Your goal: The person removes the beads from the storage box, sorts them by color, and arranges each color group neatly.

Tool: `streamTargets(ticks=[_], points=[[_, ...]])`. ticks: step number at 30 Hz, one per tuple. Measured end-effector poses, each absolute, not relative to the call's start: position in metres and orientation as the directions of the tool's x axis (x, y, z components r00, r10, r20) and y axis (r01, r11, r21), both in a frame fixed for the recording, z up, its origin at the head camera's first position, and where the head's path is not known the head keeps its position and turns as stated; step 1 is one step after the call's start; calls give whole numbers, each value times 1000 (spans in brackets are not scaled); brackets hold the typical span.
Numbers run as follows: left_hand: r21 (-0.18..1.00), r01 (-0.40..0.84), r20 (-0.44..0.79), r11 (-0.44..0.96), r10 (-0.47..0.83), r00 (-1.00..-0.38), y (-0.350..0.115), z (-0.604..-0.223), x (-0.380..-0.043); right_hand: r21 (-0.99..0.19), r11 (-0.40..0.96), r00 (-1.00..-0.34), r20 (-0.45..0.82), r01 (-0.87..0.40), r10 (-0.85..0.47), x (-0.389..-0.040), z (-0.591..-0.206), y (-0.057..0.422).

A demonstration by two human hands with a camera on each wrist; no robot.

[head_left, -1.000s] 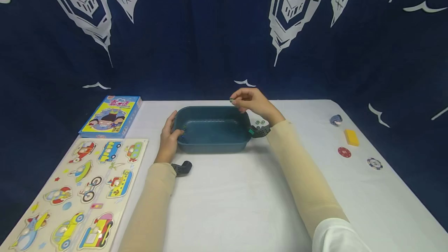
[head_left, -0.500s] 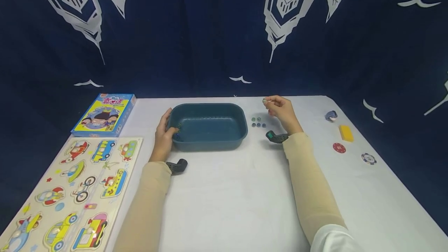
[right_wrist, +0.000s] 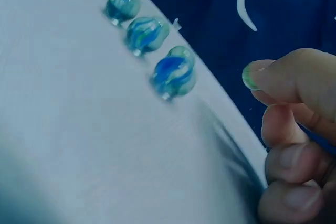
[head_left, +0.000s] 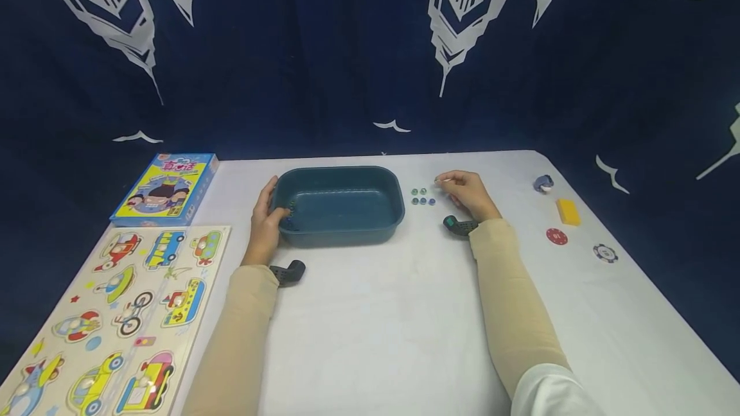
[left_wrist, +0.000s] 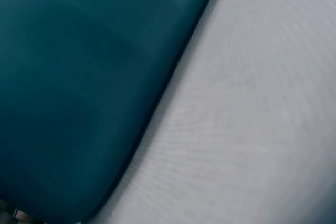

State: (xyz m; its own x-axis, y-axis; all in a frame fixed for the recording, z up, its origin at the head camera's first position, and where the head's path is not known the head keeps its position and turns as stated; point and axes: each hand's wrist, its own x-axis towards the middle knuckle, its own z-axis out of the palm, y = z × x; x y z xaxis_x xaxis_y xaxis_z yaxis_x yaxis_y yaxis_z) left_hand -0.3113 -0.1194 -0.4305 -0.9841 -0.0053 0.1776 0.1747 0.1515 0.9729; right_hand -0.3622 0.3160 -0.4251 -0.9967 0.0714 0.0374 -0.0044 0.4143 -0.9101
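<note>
My left hand [head_left: 265, 226] grips the left end of a teal plastic basin [head_left: 341, 237], thumb over the rim and fingers along the outside. Small marbles [head_left: 291, 208] lie inside by that thumb. In the left wrist view, the basin's wall [left_wrist: 100, 77] fills the left half. Right of the basin, my right hand [head_left: 467, 192] pinches a green-tinted glass marble [right_wrist: 250, 77] between thumb and forefinger, the other fingers curled. Just left of this hand, several marbles [head_left: 423, 201] stand in two short rows on the white table; in the right wrist view the nearer ones have blue swirls [right_wrist: 173, 74].
At the left lie a wooden vehicle puzzle board [head_left: 153, 280] and a blue-and-yellow box [head_left: 164, 190]. Toward the right edge are a small blue-and-white object [head_left: 543, 183], a yellow block [head_left: 568, 212], a red chip [head_left: 557, 236] and a black-and-white chip [head_left: 605, 253]. A dark blue curtain [head_left: 289, 69] hangs behind.
My right hand has moved right from over the basin's back right corner, then lowered beside the marble rows, the marble still pinched. My left hand keeps its grip on the basin.
</note>
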Motion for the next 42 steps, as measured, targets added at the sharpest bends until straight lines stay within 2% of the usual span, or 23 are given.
streamTargets(ticks=[8, 17, 21, 25, 28, 31, 37, 42], points=[[974, 188, 192, 125, -20, -981, -126, -433, -311, -793, 609, -998, 18, 18, 53, -367, -425, 303], [977, 189, 193, 103, -26, -981, -128, -430, -310, -737, 676, -1000, -5, 10, 9, -367, -421, 299], [981, 166, 168, 102, -14, -986, -125, -411, -299, -768, 640, -1000, -13, 12, 4, -368, -422, 301], [978, 176, 179, 114, -19, -984, -125, -414, -302, -848, 530, -1000, -23, 24, 7, -368, -416, 302], [978, 175, 178, 110, -21, -984, -127, -426, -312, -880, 475, -1000, -6, 5, -1, -365, -400, 298], [982, 158, 160, 105, -7, -987, -123, -414, -304, -882, 469, -999, 36, -50, -39, -358, -377, 288], [978, 175, 175, 118, 5, -984, -114, -397, -289, -896, 393, -970, 135, -206, -201, -344, -342, 258], [975, 174, 175, 137, 3, -985, -115, -397, -288, -891, 364, -918, 125, -271, -377, -346, -328, 215]])
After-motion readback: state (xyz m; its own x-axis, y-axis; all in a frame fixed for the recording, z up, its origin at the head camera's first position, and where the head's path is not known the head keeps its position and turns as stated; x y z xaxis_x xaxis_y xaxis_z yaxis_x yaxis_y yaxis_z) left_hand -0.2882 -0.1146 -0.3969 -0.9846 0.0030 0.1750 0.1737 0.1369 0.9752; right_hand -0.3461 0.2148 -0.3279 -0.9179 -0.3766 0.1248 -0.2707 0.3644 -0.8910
